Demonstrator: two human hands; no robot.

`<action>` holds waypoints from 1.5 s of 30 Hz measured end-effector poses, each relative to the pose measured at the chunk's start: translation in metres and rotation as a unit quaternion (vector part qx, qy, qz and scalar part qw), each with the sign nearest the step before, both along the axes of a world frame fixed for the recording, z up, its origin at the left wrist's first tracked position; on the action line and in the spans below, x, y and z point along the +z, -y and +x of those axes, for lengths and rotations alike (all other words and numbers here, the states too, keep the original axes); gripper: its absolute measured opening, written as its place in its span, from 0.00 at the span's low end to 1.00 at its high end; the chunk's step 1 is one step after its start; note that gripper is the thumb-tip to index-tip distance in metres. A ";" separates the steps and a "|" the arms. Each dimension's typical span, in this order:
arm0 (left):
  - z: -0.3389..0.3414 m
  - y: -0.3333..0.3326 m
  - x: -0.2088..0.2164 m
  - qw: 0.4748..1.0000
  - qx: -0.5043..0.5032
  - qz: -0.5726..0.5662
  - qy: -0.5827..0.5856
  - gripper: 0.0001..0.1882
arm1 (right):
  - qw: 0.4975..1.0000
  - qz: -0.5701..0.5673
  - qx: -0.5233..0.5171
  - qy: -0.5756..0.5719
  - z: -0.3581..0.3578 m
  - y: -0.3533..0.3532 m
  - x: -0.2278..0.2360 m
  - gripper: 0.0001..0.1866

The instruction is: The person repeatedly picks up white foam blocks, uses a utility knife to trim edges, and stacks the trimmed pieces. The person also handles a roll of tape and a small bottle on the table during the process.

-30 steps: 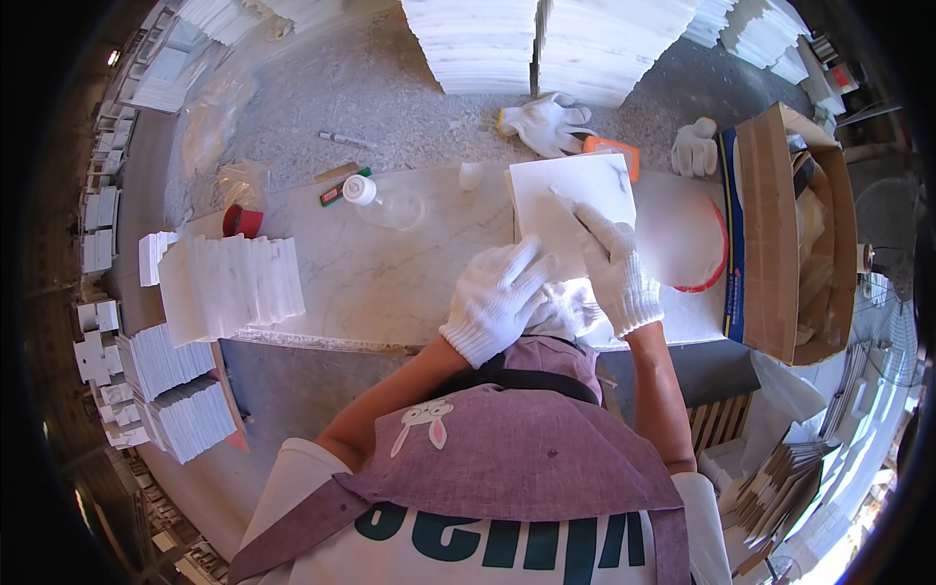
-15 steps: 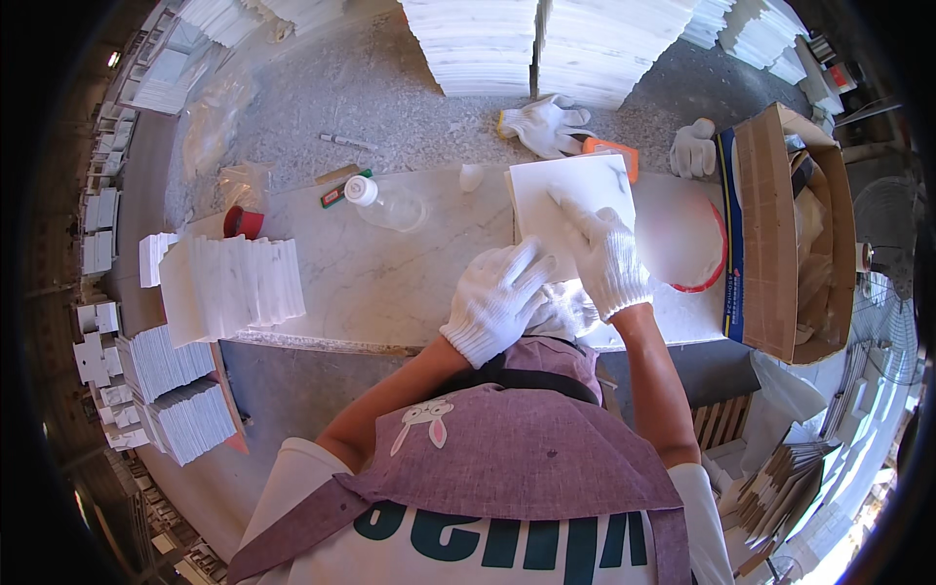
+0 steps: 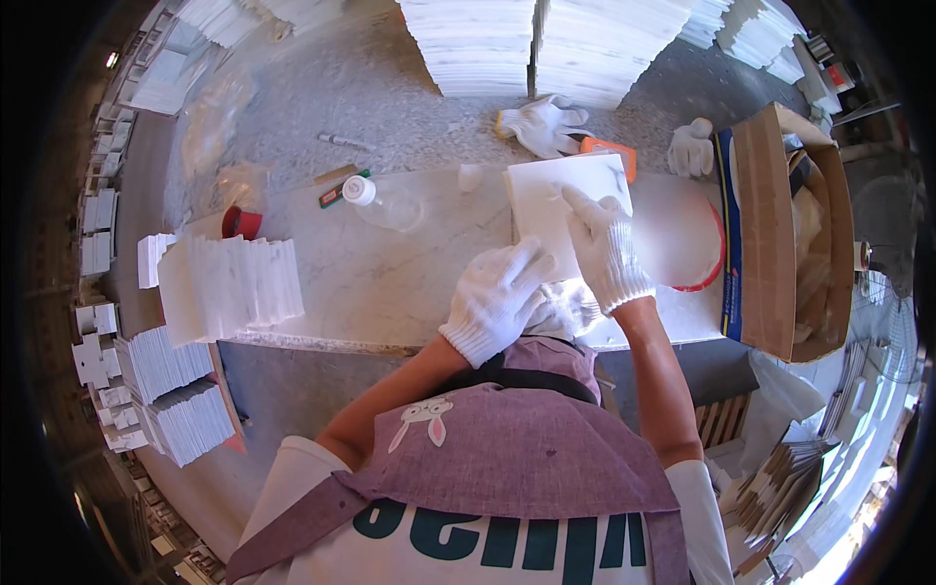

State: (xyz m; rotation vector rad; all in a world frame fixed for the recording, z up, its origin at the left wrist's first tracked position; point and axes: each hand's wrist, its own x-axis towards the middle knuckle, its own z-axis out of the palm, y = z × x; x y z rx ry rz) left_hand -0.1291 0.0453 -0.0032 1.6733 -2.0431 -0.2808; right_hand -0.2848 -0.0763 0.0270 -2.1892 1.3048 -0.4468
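Observation:
A square white marble tile [image 3: 546, 190] with faint grey veining lies on the bench in front of me, its left edge showing thickness beneath. My right hand [image 3: 606, 244], in a white knit glove, rests over the tile's right part with the index finger stretched across its face. My left hand [image 3: 495, 297], gloved alike, is closed at the tile's lower left corner; its fingertips are partly hidden. A crumpled whitish cloth [image 3: 565, 310] sits between my wrists. Beyond the tile's far right corner is an orange object [image 3: 614, 156].
A clear bottle [image 3: 392, 207] with a white cap stands left, beyond a tile stack [image 3: 234, 288]. Loose white gloves [image 3: 541, 127] lie at the back. To the right are a red-rimmed round container [image 3: 720, 239] and an open cardboard box [image 3: 770, 234]. Tall tile stacks [image 3: 468, 49] rise behind.
My right hand's fingers have shifted slightly right across the tile. My left hand has stayed in place.

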 end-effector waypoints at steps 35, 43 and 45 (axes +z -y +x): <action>0.000 -0.001 0.002 1.000 0.009 0.001 -0.002 0.22 | 1.000 0.003 0.021 -0.021 -0.001 -0.002 -0.002 0.21; 0.018 0.005 -0.030 0.961 0.177 -0.096 -0.189 0.20 | 1.000 -0.008 0.004 0.005 -0.002 0.000 0.000 0.23; 0.033 0.015 -0.050 0.944 0.260 -0.035 -0.199 0.24 | 0.998 -0.022 0.023 -0.045 -0.003 -0.005 -0.003 0.22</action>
